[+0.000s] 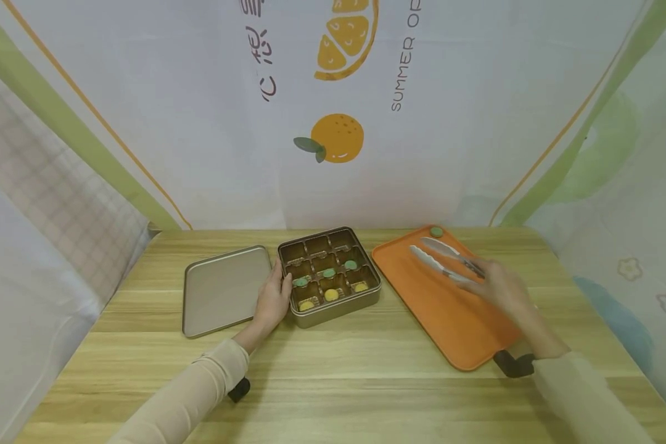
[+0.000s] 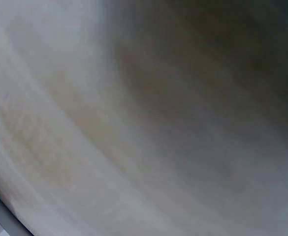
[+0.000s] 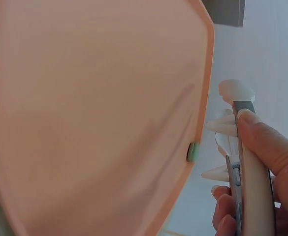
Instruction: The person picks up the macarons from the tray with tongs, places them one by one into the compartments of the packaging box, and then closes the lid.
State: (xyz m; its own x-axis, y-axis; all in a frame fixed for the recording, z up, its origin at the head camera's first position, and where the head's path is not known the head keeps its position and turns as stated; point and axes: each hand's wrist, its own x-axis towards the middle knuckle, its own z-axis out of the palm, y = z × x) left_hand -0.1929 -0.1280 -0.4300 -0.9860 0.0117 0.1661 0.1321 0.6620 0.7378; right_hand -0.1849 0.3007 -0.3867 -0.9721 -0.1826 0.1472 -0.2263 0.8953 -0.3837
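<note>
A square metal tin (image 1: 338,312) with a gold divided insert stands at the middle of the table. Yellow pieces (image 1: 331,295) sit in its near row and green pieces (image 1: 329,272) in the middle row. Along the tin's left side lies my left hand (image 1: 274,298), its extended fingers touching the wall. My right hand (image 1: 502,287) grips pale-tipped tongs (image 1: 428,259) over the orange tray (image 1: 449,327). The tongs' arms are spread with nothing between their tips. One green piece (image 1: 436,232) lies at the tray's far corner, also visible in the right wrist view. The left wrist view is a blur.
Left of the tin lies a shallow metal lid (image 1: 222,290), close to my left hand. A printed cloth (image 1: 227,154) hangs behind the wooden table (image 1: 333,382). Dark straps (image 1: 513,364) show at both wrists.
</note>
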